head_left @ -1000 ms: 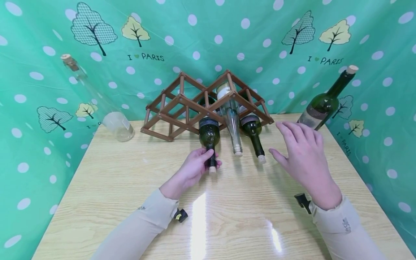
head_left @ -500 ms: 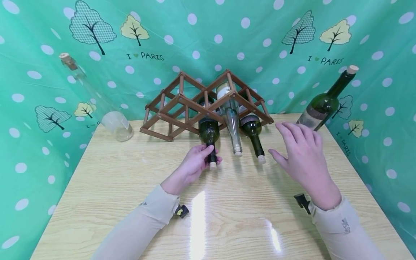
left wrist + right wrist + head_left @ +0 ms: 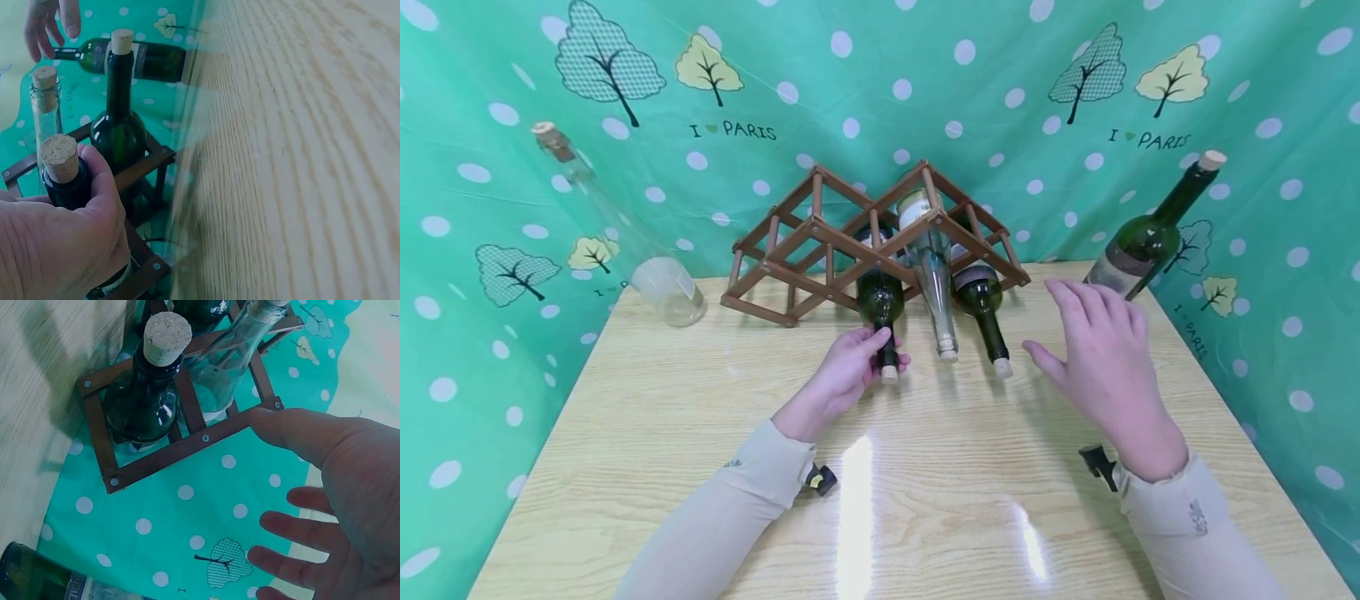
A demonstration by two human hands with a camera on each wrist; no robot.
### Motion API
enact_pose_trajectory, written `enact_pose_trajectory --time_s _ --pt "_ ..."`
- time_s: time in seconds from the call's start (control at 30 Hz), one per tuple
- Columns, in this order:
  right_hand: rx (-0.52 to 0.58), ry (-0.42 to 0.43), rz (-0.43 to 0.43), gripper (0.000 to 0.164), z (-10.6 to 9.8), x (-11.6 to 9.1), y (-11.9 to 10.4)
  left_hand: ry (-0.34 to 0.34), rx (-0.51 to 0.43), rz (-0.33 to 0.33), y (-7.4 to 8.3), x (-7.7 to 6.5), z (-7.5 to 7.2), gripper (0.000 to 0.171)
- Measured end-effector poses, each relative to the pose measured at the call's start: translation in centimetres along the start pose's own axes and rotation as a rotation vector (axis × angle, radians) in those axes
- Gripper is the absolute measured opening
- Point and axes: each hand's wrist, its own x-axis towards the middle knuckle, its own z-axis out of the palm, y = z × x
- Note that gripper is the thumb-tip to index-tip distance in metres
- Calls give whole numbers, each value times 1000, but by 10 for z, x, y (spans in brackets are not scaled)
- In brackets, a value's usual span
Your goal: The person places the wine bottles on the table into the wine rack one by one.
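Left hand (image 3: 850,362): fingers and thumb curled round the neck of a dark green bottle (image 3: 880,302), its pale cork (image 3: 889,374) projecting beyond the grip. Said bottle: lying with its body inside a brown wooden rack (image 3: 767,267), near the middle, neck toward the person. Right hand (image 3: 1105,367): fingers spread and slightly bent, thumb held apart, above the table (image 3: 625,417), near the rack's right end. Clear glass bottle (image 3: 935,283), corked, pale-labelled: in the rack, just to the right of the gripped one, neck outward. Second green bottle (image 3: 980,292), corked: in the rack, right of the clear one and lower, neck outward. Third green bottle (image 3: 1142,242), corked, labelled: upright at the table's right rear, its base hidden behind the right hand. Tall clear bottle (image 3: 666,287), stoppered: upright at left rear. Backdrop: green cloth (image 3: 865,75), white dots, printed trees, lettering "I PARIS".
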Motion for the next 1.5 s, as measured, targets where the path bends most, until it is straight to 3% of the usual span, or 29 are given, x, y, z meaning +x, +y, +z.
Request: enact_pose_trajectory --time_s 0.23,0.43,0.73,0.97,1.5 --pt "23 13 88 98 0 3 3 -15 -12 -3 -2 -3 -4 52" --pt "38 20 119 99 0 5 4 -9 50 -1 -3 -6 -6 53" --pt "59 40 155 98 -1 5 6 39 218 42 -1 -17 -7 47" --pt "61 82 166 101 -1 5 9 136 352 100 0 -29 -9 66" --pt "137 139 285 109 7 6 18 228 750 304 6 -57 -25 70"
